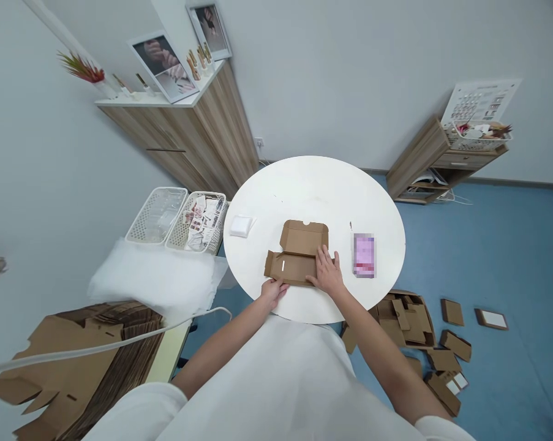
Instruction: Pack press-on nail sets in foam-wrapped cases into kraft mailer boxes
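Observation:
A partly folded brown cardboard box (pixel 299 267) lies on the round white table (pixel 313 190), its lid flap laid back away from me and its left side flap sticking out. At the box's front left corner, my left hand (pixel 273 291) pinches the near edge between thumb and fingers. My right hand (pixel 327 272) rests with spread fingers over the right end, covering that side. To the right lies a pink item (pixel 364 255), blurred out. Left of the box sits a small stack of white squares (pixel 240 226).
White baskets, one with packets (pixel 203 223), stand left of the table. Below them are white foam sheets (pixel 157 275) and a stack of flat cardboard blanks (pixel 74 367). Folded boxes (pixel 455 346) lie on the blue floor at right, around a larger carton (pixel 407 318).

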### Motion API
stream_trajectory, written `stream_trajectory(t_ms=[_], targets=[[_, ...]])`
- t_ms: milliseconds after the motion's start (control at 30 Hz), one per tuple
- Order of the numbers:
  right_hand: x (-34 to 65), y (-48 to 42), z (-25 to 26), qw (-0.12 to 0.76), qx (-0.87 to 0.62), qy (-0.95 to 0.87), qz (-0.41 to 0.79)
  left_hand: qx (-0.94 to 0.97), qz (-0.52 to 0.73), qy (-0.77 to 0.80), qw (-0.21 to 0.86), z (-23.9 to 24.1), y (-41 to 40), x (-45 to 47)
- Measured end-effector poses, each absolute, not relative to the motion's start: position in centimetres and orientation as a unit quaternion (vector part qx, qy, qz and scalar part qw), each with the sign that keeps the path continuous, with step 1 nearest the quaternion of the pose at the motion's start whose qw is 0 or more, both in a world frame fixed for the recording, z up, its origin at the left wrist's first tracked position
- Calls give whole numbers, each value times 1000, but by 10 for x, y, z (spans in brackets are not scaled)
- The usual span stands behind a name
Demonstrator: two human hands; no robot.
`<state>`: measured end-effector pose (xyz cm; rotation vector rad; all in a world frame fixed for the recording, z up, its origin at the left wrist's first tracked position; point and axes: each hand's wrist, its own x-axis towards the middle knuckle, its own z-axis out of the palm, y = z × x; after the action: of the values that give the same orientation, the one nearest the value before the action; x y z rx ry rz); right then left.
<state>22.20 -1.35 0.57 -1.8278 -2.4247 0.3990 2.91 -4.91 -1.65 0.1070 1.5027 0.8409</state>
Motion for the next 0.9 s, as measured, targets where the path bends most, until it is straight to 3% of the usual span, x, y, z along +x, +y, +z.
stream_trajectory(t_ms=[633, 900], targets=[[229, -13, 2, -52, -577, -798, 164, 69, 379, 647, 658, -22, -47, 24], [224, -7, 2, -48, -583, -792, 176, 329, 330, 681, 566, -21, -55, 15]])
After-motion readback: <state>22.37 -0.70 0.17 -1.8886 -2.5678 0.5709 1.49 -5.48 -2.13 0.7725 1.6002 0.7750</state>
